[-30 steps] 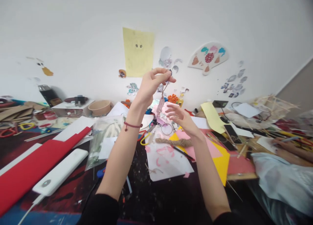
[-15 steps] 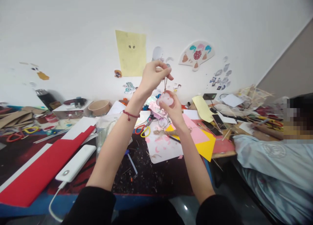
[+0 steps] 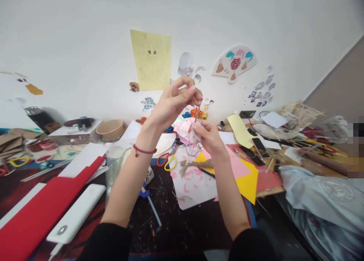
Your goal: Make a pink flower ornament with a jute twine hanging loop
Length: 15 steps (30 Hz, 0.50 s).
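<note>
Between both raised hands hangs a small pale pink pendant (image 3: 193, 135) on a thin brown cord (image 3: 196, 113). My left hand (image 3: 179, 99) is above it, its fingers pinched on the upper end of the cord. Lower and to the right, my right hand (image 3: 209, 136) grips the pendant between thumb and fingers, which partly cover it. The pendant is seen nearly edge-on. Below the hands, a white sheet (image 3: 196, 193) with pink shapes lies on the dark table, with a piece of twisted rope (image 3: 200, 163) on it. Scissors (image 3: 170, 162) with red and yellow handles lie left of the sheet.
A white power bank (image 3: 78, 211) with a cable and red card (image 3: 54, 200) lie at left. Behind them stand a beige bowl (image 3: 110, 130) and a black flask (image 3: 42, 119). Yellow paper (image 3: 248, 181) and phones (image 3: 261, 147) are at right, near another person's sleeve (image 3: 321, 193).
My left hand has come down slightly and the hands are closer together. The pendant has turned from face-on to nearly edge-on. The view has shifted slightly.
</note>
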### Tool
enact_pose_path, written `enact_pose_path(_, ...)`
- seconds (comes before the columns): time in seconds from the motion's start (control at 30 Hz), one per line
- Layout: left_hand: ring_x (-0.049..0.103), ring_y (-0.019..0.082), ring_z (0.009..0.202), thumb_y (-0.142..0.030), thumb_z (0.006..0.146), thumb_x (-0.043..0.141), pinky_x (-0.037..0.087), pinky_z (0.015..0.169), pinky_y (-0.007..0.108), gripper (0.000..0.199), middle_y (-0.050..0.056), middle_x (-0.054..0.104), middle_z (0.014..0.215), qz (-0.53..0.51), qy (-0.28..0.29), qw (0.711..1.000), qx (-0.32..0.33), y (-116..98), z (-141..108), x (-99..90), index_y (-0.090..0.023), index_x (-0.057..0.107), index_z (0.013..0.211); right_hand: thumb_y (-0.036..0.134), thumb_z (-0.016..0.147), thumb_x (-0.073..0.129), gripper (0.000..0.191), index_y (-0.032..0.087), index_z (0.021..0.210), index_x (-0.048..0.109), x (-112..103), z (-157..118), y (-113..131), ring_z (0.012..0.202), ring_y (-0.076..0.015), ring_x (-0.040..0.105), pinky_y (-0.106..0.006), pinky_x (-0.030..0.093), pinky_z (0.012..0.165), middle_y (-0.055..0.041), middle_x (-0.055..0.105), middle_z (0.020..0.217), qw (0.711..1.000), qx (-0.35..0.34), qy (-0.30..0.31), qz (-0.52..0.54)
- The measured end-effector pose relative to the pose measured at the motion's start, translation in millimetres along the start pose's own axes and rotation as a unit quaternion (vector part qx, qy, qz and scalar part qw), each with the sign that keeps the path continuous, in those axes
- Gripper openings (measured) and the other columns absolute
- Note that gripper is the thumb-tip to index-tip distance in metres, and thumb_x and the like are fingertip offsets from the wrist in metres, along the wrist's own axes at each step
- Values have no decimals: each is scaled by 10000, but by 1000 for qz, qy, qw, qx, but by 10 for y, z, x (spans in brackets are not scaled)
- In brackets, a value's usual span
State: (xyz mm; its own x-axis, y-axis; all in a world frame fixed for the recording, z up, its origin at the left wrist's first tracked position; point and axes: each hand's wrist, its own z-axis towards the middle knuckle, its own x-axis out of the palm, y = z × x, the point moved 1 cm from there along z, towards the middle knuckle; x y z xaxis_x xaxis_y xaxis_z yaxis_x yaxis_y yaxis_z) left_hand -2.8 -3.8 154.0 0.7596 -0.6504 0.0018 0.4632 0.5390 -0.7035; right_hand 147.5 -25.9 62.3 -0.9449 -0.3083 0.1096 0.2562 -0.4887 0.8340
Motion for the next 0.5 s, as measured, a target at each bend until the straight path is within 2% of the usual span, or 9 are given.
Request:
enact_pose_path(0.1,621,90,733,-286,951,636,541,796,269,142,2,655,867,-24,3,1000,-3,101,-3,-85,-222,515,913,481,834,769,307,178,839,713,13,88,-77,360,-96,484,-213,335,359,23,623,522,999,12,23,28)
enact_pose_path(0.2,616,99,725,-302,956,624,554,765,279,141,15,652,900,-22,1,1000,-18,193,-3,-179,-224,512,923,533,869,719,350,205,990,708,24,187,-180,351,-95,508,-202,352,351,46,623,539,998,-5,15,56)
enact_pose_path(0.33,604,102,718,-343,954,634,563,754,282,174,14,644,915,-22,-4,1000,-18,287,-1,-292,-228,508,921,476,917,689,284,200,858,712,13,294,-312,350,-74,497,-189,348,362,37,617,524,997,-30,-15,62)
enact_pose_path(0.5,588,87,721,-353,908,713,558,761,246,229,-5,620,863,-78,-4,997,-6,382,10,-370,-224,523,910,457,889,730,289,189,778,732,-24,372,-410,349,-80,497,-197,339,360,22,613,493,998,-18,-25,55)
